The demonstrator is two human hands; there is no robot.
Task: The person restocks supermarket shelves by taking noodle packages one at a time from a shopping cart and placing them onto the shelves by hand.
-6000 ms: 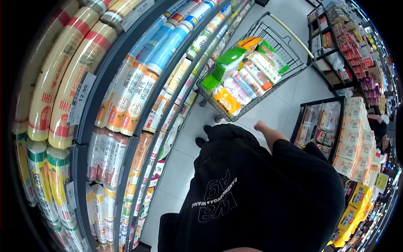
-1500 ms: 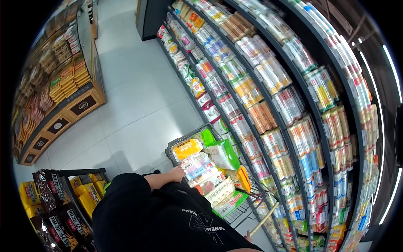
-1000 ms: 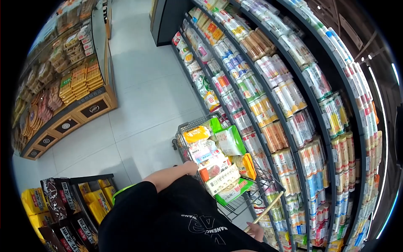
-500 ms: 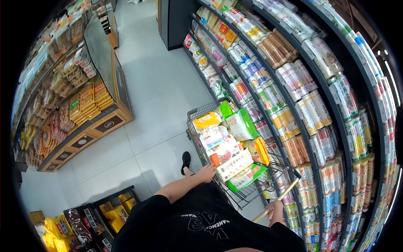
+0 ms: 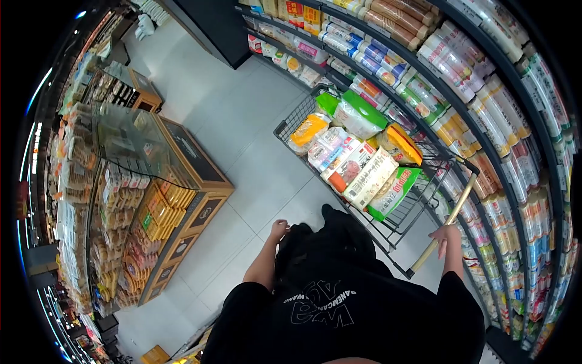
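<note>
A wire shopping cart [image 5: 394, 233] stands ahead of me, slightly to the right. My right hand [image 5: 447, 235] is closed on its pale handle [image 5: 464, 199]. To the left of the cart, my left hand [image 5: 279, 229] hangs by my body with its fingers loosely bent and apart, holding nothing. Inside the cart are an orange-yellow bag [image 5: 309, 130], a white and green bag [image 5: 359, 116], a yellow bag [image 5: 401, 144], a long cream pack [image 5: 371, 179], a green and white pack [image 5: 394, 194] and other packets.
Shelves of wrapped cylindrical packs [image 5: 451, 60] curve along the right, close beside the cart. A wood-trimmed display case [image 5: 203, 203] of packaged food stands on the left. Between them runs a grey tiled floor [image 5: 242, 136], with a dark pillar [image 5: 212, 27] at its far side.
My left hand has come away from the cart's side and moved left. The view has turned, bringing the display case closer, while my right hand remains on the handle.
</note>
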